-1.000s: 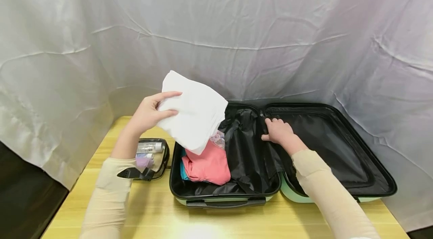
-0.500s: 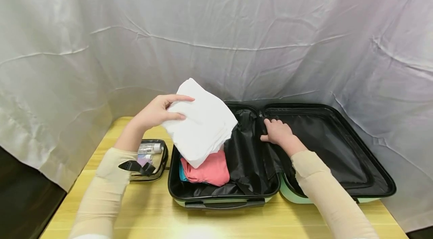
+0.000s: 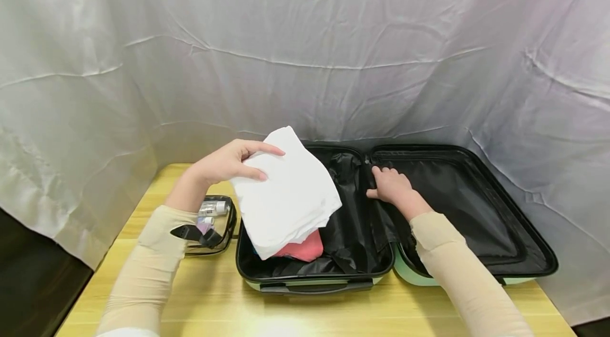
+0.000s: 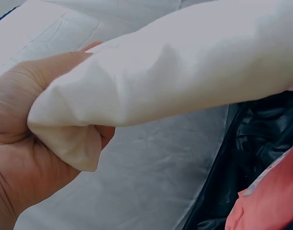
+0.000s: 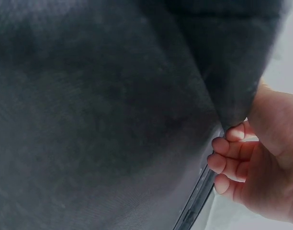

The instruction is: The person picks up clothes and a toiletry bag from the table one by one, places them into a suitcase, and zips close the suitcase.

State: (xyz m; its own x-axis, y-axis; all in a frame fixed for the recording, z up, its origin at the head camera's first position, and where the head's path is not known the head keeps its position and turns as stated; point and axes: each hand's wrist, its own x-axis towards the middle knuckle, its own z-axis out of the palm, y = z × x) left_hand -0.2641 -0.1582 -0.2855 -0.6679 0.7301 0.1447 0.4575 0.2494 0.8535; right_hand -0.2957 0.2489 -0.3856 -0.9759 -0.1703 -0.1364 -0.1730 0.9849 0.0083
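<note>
My left hand (image 3: pixel 224 163) grips the left edge of a folded white cloth (image 3: pixel 293 196), thumb on the near face. In the left wrist view the white cloth (image 4: pixel 161 76) bends over the palm. It hangs tilted above the left half of an open suitcase (image 3: pixel 250 273) and covers most of a folded coral garment (image 3: pixel 307 249) lying inside. My right hand (image 3: pixel 393 187) is at the suitcase's middle, holding the edge of a black fabric flap (image 3: pixel 381 220). In the right wrist view its curled fingers (image 5: pixel 228 163) pinch the flap (image 5: pixel 113 120) beside a zipper.
Left of the suitcase stands a clear pouch (image 3: pixel 231 225) with black trim, holding small bottles. The suitcase's other half (image 3: pixel 467 210) lies open on the right, lined in black. A wooden table (image 3: pixel 214 300) bears everything, with a grey curtain (image 3: pixel 305 51) behind.
My left hand has moved right and down with the white cloth, which now hides more of the coral garment. The right hand has stayed at the flap.
</note>
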